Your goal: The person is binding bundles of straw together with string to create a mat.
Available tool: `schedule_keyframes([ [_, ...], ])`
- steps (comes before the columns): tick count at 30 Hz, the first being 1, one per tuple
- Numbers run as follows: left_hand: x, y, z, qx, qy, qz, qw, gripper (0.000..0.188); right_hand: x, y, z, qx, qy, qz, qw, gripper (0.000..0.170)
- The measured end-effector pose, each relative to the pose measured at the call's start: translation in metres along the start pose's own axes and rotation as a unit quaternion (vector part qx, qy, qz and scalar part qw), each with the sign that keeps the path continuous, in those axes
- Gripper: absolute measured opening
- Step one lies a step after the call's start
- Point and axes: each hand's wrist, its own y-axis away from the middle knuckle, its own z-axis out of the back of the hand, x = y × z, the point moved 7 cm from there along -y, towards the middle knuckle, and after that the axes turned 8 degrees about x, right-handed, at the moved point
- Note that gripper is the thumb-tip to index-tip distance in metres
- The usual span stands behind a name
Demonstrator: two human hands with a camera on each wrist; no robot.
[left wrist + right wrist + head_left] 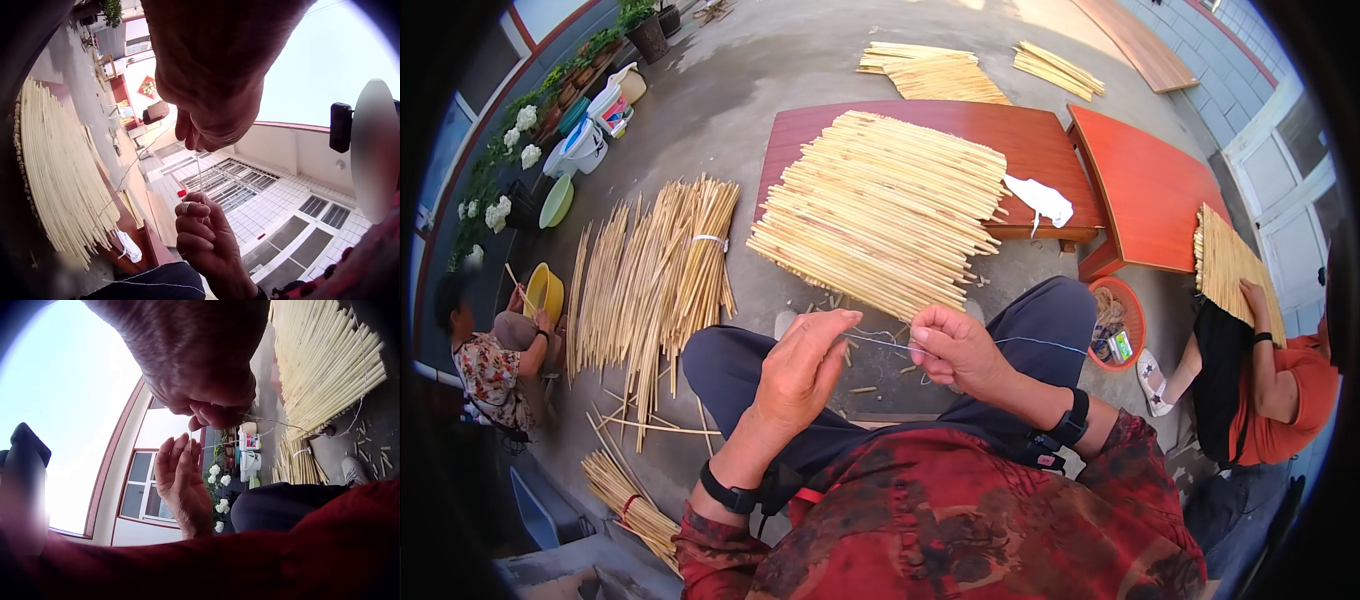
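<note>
Above the lap, my left hand (800, 375) pinches a thin pale string (880, 342) between its thumb and fingers. My right hand (960, 350) grips the same string, its fingers curled in; a ring shows on that hand in the left wrist view. A short length spans the gap between the hands, and more string trails right across the knee. Just beyond them lies a mat of pale straight stalks (880, 210), its near edge overhanging a low dark-red table (1050, 150). The string also loops near the mat in the right wrist view.
Loose stalks (655, 270) stand in a heap at left, near a tied bundle (635, 510). A white cloth (1040, 200) lies beside the mat. An orange table (1150, 185) and red basket (1135, 300) are at right. Two people sit at the sides. Cut stalk bits litter the floor.
</note>
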Motion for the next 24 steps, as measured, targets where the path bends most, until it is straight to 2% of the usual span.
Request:
schedule_keyframes([
  [1, 0.010, 0.003, -0.003, 0.023, -0.026, 0.028, 0.999, 0.030, 0.002, 0.007, 0.007, -0.043, 0.004, -0.008, 0.999, 0.011],
  [2, 0.019, 0.006, -0.006, 0.044, -0.051, 0.056, 0.996, 0.029, 0.007, 0.012, 0.008, -0.038, 0.006, -0.011, 0.999, 0.011],
  [4, 0.026, 0.009, -0.009, 0.054, -0.055, 0.049, 0.996, 0.026, 0.026, 0.025, 0.019, -0.104, 0.033, 0.047, 0.993, 0.009],
  [5, 0.028, 0.011, -0.011, 0.068, -0.055, 0.039, 0.995, 0.023, 0.031, 0.028, 0.020, -0.098, 0.036, 0.044, 0.994, 0.009],
  [7, 0.031, 0.011, -0.014, 0.070, -0.061, 0.041, 0.995, 0.021, 0.051, 0.042, 0.029, -0.161, 0.068, 0.111, 0.978, 0.008],
  [8, 0.033, 0.011, -0.016, 0.077, -0.064, 0.041, 0.994, 0.019, 0.056, 0.046, 0.029, -0.157, 0.071, 0.108, 0.979, 0.008],
  [12, 0.048, 0.014, -0.008, 0.077, -0.056, 0.085, 0.992, 0.017, 0.098, 0.083, 0.046, -0.244, 0.083, 0.212, 0.943, 0.005],
  [14, 0.059, 0.018, -0.001, 0.059, 0.037, 0.147, 0.987, 0.011, 0.116, 0.102, 0.061, -0.288, 0.116, 0.237, 0.921, 0.006],
  [15, 0.062, 0.021, 0.002, 0.058, 0.037, 0.148, 0.987, 0.011, 0.120, 0.109, 0.069, -0.287, 0.116, 0.236, 0.921, 0.006],
  [17, 0.076, 0.030, 0.001, 0.067, 0.116, 0.227, 0.965, 0.008, 0.130, 0.136, 0.090, -0.352, 0.167, 0.250, 0.887, 0.007],
  [18, 0.076, 0.031, 0.002, 0.065, 0.117, 0.230, 0.964, 0.008, 0.131, 0.144, 0.099, -0.350, 0.168, 0.248, 0.888, 0.007],
  [20, 0.079, 0.031, -0.005, 0.095, 0.222, 0.258, 0.936, 0.007, 0.128, 0.162, 0.122, -0.406, 0.181, 0.234, 0.865, 0.007],
  [24, 0.080, 0.027, -0.015, 0.103, 0.309, 0.258, 0.910, 0.009, 0.121, 0.178, 0.142, -0.436, 0.213, 0.223, 0.845, 0.008],
])
